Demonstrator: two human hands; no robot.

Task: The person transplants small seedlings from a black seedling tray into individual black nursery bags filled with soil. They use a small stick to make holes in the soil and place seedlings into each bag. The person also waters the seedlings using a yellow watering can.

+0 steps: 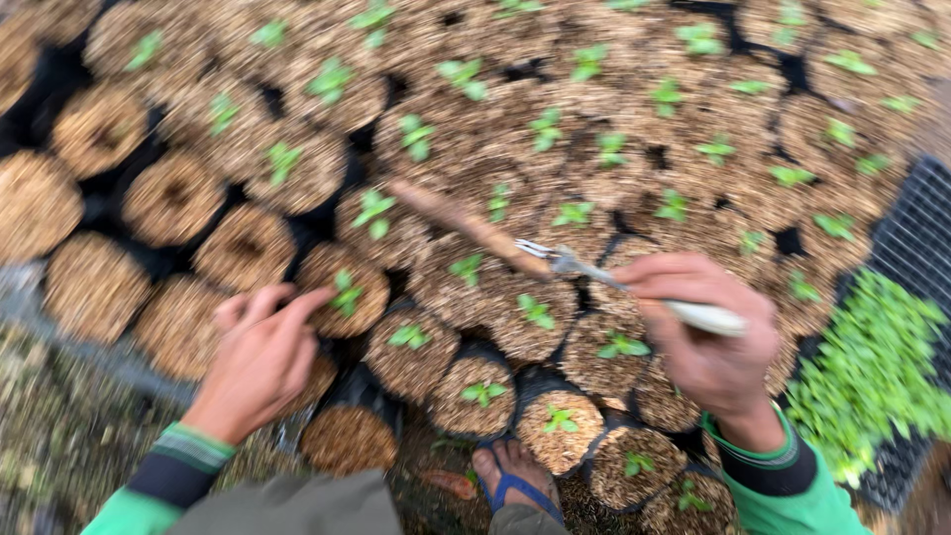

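Seedling [346, 293] in the near pot sits under your left hand [260, 359], fingers loosely apart on it; press hard and its stem could snap. Your right hand [711, 337] clamps a fork [604, 279], whose prongs could nick farther pots [540, 129].

Left hand [263, 355] stretched forward, palm down, fingers loosely extended, green striped cuff at wrist. Right hand [708, 332] curled closed, knuckles up, wrist bent inward, matching green sleeve. Bare foot [513, 476] in blue sandal below.
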